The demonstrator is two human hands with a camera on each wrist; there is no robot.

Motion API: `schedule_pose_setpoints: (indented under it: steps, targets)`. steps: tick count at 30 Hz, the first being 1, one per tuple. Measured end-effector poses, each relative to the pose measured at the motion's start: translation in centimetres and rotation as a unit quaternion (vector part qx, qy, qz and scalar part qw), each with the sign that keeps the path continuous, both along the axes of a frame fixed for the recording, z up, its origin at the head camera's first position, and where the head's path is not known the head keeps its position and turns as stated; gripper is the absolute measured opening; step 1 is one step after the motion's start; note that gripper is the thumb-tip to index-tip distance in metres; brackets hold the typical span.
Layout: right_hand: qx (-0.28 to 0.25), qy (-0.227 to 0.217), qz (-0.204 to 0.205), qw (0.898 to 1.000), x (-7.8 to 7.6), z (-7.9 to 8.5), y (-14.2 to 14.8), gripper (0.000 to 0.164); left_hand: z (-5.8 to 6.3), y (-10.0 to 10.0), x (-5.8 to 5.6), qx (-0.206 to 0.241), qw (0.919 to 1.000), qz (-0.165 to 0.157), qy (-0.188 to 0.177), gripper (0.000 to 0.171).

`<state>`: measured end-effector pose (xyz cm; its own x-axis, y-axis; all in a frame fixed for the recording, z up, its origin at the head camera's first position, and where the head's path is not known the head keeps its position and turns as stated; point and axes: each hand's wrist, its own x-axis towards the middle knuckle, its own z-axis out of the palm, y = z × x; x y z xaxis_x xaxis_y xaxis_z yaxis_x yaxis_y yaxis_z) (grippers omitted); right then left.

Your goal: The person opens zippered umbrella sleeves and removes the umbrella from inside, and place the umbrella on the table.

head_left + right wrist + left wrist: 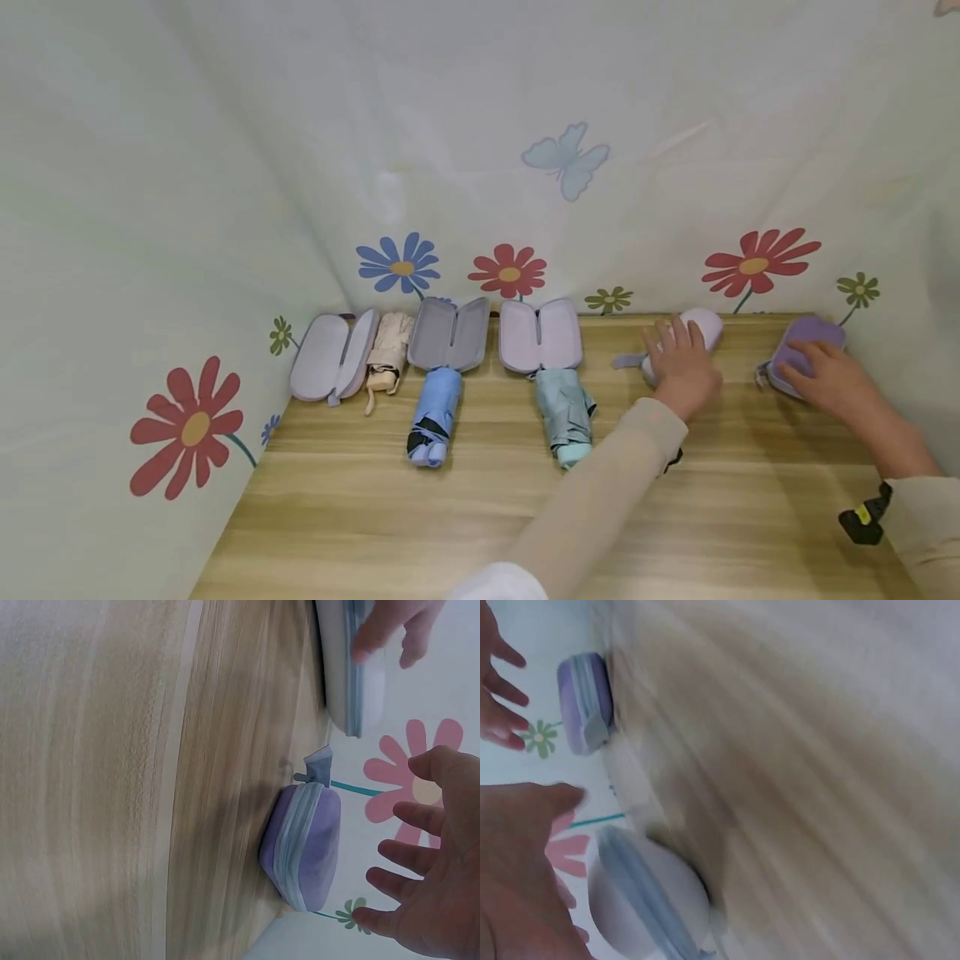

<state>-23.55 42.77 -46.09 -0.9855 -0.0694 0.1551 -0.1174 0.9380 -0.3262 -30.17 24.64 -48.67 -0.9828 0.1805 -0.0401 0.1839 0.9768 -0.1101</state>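
Observation:
My left hand [682,371] is over a zipped pale lilac case [705,322], its fingers spread across the top. A grey strap sticks out from this case's left end. Farther right, my right hand [836,379] hovers over a zipped purple case [817,331] with its fingers loosely spread. From the right wrist, the purple case [319,851] shows a grey-blue zipper band and a pull tab, and a gap separates it from the fingers. In the left wrist view the pale case [649,892] stands beside my left thumb, with the other fingers partly hidden behind the hand.
Along the back wall lie three unzipped cases: a pale one [318,358], a grey one [432,333] and a light lilac one [517,337]. Folded umbrellas in beige [390,342], blue [437,400] and grey-green [562,404] lie by them on the wooden table [360,525]. A flowered curtain encloses the back and sides.

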Motion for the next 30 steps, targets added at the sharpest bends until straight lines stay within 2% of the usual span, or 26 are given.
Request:
schedule_pose_setpoints:
  steps: [2,6,11,14,18,22,25,30]
  targets:
    - [0.001,-0.005,0.003,1.0,-0.1,-0.2,-0.1,0.057,-0.2,-0.2,-0.3,-0.002,0.9998,0.002,-0.017,0.083]
    - [-0.002,-0.007,0.003,1.0,-0.1,-0.4,-0.2,0.056,-0.6,-0.6,-0.4,0.023,0.9992,-0.011,-0.031,0.081]
    - [0.001,0.007,0.003,1.0,-0.3,-0.3,-0.3,0.054,-1.1,-0.8,-0.8,0.017,0.999,-0.04,-0.015,0.065]
    - [0.006,0.014,0.004,1.0,-0.5,-0.2,-0.5,0.053,-0.9,-1.0,-1.0,0.009,0.9984,-0.052,-0.019,0.057]
    - [0.016,0.019,0.011,1.0,-0.6,0.0,-0.8,0.052,-0.1,-1.4,-0.9,-0.006,0.9972,-0.065,-0.035,0.058]
    - [0.018,0.017,0.012,1.0,-0.7,0.0,-0.8,0.051,0.4,-1.9,-1.2,-0.019,0.9963,-0.08,-0.022,0.062]
    - [0.016,0.015,0.009,1.0,-0.7,0.0,-0.7,0.051,0.4,-2.1,-1.6,0.003,0.9962,-0.087,-0.01,0.061]
    - [0.021,0.012,0.01,1.0,-0.5,-0.2,-0.6,0.05,0.4,-2.5,-2.2,0.055,0.9939,-0.095,-0.013,0.056]
